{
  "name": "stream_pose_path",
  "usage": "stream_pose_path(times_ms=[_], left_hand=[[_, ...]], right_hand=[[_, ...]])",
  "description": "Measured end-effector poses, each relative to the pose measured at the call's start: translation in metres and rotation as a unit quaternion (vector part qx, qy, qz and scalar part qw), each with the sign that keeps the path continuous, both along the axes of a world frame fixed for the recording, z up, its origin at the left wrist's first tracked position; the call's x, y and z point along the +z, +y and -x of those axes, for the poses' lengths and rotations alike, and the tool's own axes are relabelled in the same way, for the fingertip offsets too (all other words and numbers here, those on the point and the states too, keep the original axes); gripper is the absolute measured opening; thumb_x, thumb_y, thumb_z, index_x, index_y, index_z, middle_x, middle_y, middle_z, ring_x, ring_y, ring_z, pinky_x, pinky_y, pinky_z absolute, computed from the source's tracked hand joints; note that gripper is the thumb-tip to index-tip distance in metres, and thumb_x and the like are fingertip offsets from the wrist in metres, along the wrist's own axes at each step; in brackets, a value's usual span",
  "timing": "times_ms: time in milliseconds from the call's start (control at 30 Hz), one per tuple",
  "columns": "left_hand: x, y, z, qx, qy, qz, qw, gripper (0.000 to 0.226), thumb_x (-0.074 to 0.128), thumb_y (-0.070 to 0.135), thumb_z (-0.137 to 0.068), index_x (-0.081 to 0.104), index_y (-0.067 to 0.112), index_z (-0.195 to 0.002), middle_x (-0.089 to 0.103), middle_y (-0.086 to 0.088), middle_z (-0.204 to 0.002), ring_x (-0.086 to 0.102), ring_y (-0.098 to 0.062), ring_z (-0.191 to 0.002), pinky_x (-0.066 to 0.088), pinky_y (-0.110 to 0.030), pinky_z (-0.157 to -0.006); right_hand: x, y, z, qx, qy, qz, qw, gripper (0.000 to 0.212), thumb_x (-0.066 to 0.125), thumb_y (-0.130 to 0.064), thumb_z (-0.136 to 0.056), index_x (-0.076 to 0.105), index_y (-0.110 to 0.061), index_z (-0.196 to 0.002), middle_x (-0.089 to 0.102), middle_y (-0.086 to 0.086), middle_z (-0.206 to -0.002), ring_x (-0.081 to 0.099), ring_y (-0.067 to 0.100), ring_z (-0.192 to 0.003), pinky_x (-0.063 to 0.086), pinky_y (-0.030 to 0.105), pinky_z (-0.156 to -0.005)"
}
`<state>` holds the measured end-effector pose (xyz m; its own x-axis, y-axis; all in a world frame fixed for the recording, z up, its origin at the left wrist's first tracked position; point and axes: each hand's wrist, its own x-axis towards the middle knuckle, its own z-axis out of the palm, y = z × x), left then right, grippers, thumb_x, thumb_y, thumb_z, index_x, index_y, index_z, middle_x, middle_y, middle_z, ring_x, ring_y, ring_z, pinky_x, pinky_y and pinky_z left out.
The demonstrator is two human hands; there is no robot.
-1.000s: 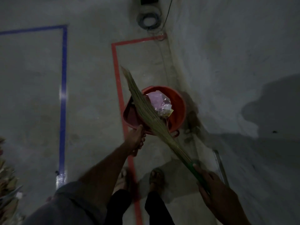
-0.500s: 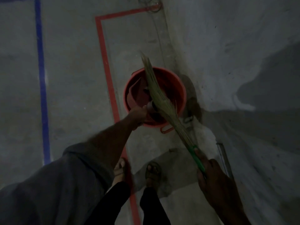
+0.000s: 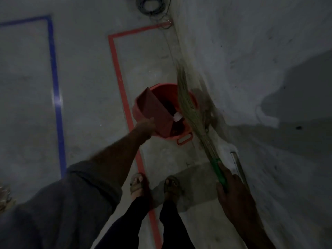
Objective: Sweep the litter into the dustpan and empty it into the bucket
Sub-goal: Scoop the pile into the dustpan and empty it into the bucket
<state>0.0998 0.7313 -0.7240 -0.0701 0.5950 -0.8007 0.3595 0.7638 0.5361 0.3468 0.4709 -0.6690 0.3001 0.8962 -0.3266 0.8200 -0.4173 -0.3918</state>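
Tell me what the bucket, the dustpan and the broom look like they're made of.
Bucket: likely moulded plastic, smooth orange-red, with a loop handle moulded into the rim.
Dustpan: probably plastic too, flat dull dark-red panels; the dim light leaves metal possible.
Broom: a bundle of thin dry straw-coloured plant fibres, with a glossy green grip, apparently plastic, held in the right hand.

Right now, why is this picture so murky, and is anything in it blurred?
Head view: dim light throughout, a dark shadow on the wall, and a small glare spot on the blue tape. The broom bristles look smeared, and the frame edges appear stretched by the wide lens.
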Motion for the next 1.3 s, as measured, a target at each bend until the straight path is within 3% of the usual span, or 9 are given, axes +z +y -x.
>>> stream_pose_path(times_ms=[100,200,367,533,700,833,1000,1167,1300], left_hand=[[0.024,-0.029,0.015,0.006,-0.001,0.017,1.000,0.049,0.031,0.043,-0.107,0.048,0.011,-0.075,0.040,-0.005,-0.058,0.033,-0.007,-0.029,0.023,-0.012,-0.033],[0.056,-0.061,0.040,0.050,-0.038,0.015,0.998,0.054,0.027,0.045,-0.106,0.046,0.012,-0.069,0.039,-0.003,-0.055,0.030,-0.008,-0.030,0.023,-0.014,-0.036],[0.124,-0.121,0.089,0.196,-0.080,-0.017,0.977,0.051,0.036,0.048,-0.104,0.052,0.009,-0.076,0.041,0.003,-0.048,0.030,-0.009,-0.034,0.025,-0.017,-0.038],[0.181,-0.179,0.146,0.321,-0.069,-0.084,0.941,0.050,0.039,0.046,-0.104,0.055,0.006,-0.079,0.040,0.002,-0.046,0.031,-0.009,-0.034,0.026,-0.017,-0.037],[0.209,-0.244,0.212,0.372,-0.052,-0.132,0.917,0.050,0.038,0.048,-0.104,0.054,0.007,-0.080,0.042,-0.001,-0.055,0.032,-0.009,-0.036,0.028,-0.019,-0.039],[0.220,-0.302,0.268,0.410,-0.039,-0.142,0.900,0.053,0.040,0.050,-0.104,0.056,0.004,-0.081,0.042,0.003,-0.047,0.033,-0.010,-0.035,0.028,-0.020,-0.039],[0.227,-0.402,0.336,0.472,-0.034,-0.159,0.866,0.053,0.041,0.049,-0.104,0.058,0.005,-0.079,0.044,-0.002,-0.054,0.033,-0.012,-0.037,0.028,-0.020,-0.039],[0.224,-0.530,0.406,0.564,-0.036,-0.144,0.812,0.053,0.041,0.048,-0.104,0.058,0.005,-0.079,0.042,0.002,-0.046,0.034,-0.012,-0.037,0.026,-0.021,-0.043],[0.216,-0.620,0.454,0.620,-0.023,-0.139,0.772,0.052,0.039,0.046,-0.105,0.057,0.006,-0.077,0.044,0.002,-0.047,0.035,-0.010,-0.038,0.028,-0.020,-0.040]], right_hand=[[0.020,-0.010,0.004,0.001,0.082,-0.020,0.996,0.066,0.064,-0.019,-0.093,0.037,-0.031,-0.153,0.059,0.000,-0.130,0.062,0.022,-0.111,0.055,0.038,-0.083],[0.046,-0.015,0.014,0.030,0.164,-0.030,0.986,0.061,0.060,-0.027,-0.097,0.034,-0.040,-0.151,0.046,-0.009,-0.150,0.047,0.014,-0.135,0.047,0.039,-0.105],[0.098,-0.015,0.037,0.121,0.187,-0.047,0.974,0.059,0.059,-0.042,-0.095,0.035,-0.048,-0.148,0.044,-0.038,-0.137,0.047,-0.015,-0.119,0.042,0.016,-0.095],[0.119,-0.015,0.074,0.238,0.208,-0.058,0.947,0.063,0.056,-0.040,-0.095,0.029,-0.043,-0.153,0.041,-0.026,-0.149,0.044,-0.008,-0.131,0.041,0.020,-0.105],[0.149,-0.017,0.130,0.325,0.189,-0.092,0.922,0.063,0.062,-0.041,-0.093,0.037,-0.040,-0.150,0.047,-0.028,-0.141,0.048,-0.012,-0.121,0.035,0.004,-0.096],[0.172,-0.027,0.184,0.399,0.150,-0.105,0.898,0.057,0.058,-0.044,-0.096,0.037,-0.041,-0.150,0.058,-0.014,-0.132,0.058,0.003,-0.111,0.043,0.016,-0.087],[0.183,-0.067,0.262,0.474,0.109,-0.118,0.866,0.059,0.054,-0.042,-0.098,0.030,-0.042,-0.151,0.062,-0.002,-0.116,0.065,0.017,-0.090,0.057,0.035,-0.071],[0.179,-0.122,0.349,0.516,0.104,-0.124,0.841,0.059,0.059,-0.034,-0.096,0.037,-0.035,-0.150,0.060,0.005,-0.111,0.064,0.026,-0.083,0.054,0.039,-0.065],[0.169,-0.161,0.406,0.578,0.067,-0.111,0.805,0.059,0.055,-0.038,-0.097,0.027,-0.040,-0.149,0.057,0.001,-0.106,0.062,0.023,-0.075,0.054,0.043,-0.057]])
